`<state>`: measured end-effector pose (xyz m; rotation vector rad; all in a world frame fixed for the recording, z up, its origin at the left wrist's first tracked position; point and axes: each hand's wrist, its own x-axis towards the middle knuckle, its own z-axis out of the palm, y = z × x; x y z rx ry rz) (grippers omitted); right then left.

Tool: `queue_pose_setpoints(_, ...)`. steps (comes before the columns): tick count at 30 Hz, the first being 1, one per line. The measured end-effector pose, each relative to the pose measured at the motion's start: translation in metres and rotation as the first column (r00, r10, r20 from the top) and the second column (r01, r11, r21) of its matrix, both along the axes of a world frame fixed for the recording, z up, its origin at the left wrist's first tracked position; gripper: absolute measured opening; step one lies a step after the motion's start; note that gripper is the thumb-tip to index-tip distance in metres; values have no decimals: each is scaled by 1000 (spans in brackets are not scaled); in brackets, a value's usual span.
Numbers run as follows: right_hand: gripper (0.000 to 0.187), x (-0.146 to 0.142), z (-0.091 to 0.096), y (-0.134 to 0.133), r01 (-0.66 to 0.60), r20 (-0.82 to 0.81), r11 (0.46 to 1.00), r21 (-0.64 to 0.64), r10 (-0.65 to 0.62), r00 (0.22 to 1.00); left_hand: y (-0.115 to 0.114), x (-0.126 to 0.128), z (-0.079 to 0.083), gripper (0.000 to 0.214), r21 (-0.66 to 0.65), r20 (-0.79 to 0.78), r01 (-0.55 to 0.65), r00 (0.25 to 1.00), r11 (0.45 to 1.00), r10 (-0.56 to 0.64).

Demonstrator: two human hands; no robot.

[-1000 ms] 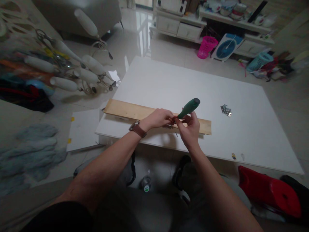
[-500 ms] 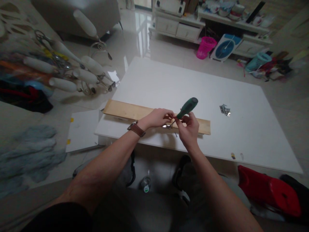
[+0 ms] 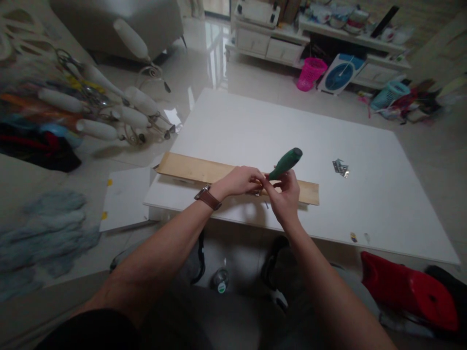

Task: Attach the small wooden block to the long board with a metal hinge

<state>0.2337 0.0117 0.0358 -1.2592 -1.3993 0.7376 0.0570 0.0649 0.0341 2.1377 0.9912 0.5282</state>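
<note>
A screwdriver with a green handle [image 3: 285,164] stands tilted over a long wooden board [image 3: 193,167]. My right hand [image 3: 285,197] is closed around its lower part, the handle's end sticking up above the fingers. My left hand [image 3: 241,180] rests over the board with its fingers bent and pinched together, the fingertips meeting those of the right hand near the shaft. What they pinch is hidden. Under the hands a small shiny metal piece [image 3: 254,192] shows at the board's near edge. A screw [image 3: 266,205] lies just in front, on the white tabletop [image 3: 292,121].
Several metal hinge-like plates and screws [image 3: 340,168] lie to the right on the tabletop. Near its front edge is a small yellow-and-dark item [image 3: 353,237]. A red plastic seat [image 3: 408,287] stands front right, and a clear bottle [image 3: 221,280] is on the floor below.
My left fingers have shifted slightly right and up, closer to the right fingertips, and cover the screwdriver's shaft. The screwdriver handle has moved a little to the right.
</note>
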Motion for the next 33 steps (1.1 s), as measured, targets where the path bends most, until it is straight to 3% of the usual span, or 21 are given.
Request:
queue_pose_setpoints(7,31,-1,-4,0,77,3,996,-40,-77,997,-3,-1,1,17,-71,20,-18,1000,997,20)
queue_pose_setpoints(13,30,-3,-8,-1,43,-18,998,-50,-44,999,-5,-4,7,36,-132,-1,-32,999,991,32)
queue_pose_setpoints(18,22,-5,-7,-1,10,-10,999,-44,-10,1000,-7,-4,9,51,-104,8,2,1000,995,-1)
queue_pose_setpoints(25,19,-6,-2,-2,20,-14,998,-67,-21,1000,-12,-5,-2,47,27,-20,41,999,999,-40)
queue_pose_setpoints(33,16,-1,-2,-4,76,-21,996,-52,-78,997,-15,-4,1,37,73,-108,25,994,997,-17)
